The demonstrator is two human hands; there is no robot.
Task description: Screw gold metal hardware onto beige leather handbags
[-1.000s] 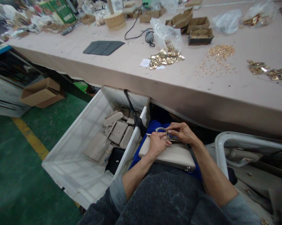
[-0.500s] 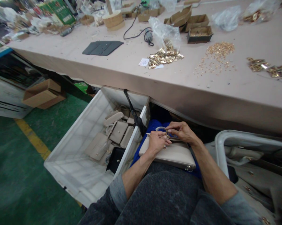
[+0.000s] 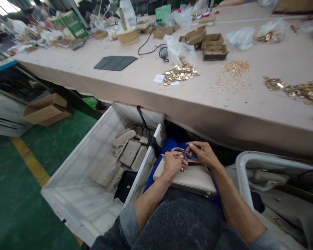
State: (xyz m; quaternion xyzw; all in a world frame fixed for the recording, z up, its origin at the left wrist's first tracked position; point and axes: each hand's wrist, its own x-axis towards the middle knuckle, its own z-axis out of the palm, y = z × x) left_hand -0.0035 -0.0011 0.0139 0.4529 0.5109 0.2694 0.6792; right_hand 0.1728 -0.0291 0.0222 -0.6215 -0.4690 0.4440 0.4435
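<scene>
A beige leather bag lies across my lap on blue cloth, just below the table's edge. My left hand rests on the bag's top with its fingers curled, pinching a small gold metal clasp. My right hand meets it from the right, fingertips pinched on the same clasp and a pale strap loop. Both forearms come out of grey sleeves.
A white plastic crate at my left holds several beige bag parts and a black piece. On the long pink table lie gold fittings, loose rivets, cardboard boxes, a dark panel and a cable. A white crate rim stands at my right.
The view has tilted up, showing more of the table's far side. Both hands stay on the clasp at the bag's top, with only small finger shifts.
</scene>
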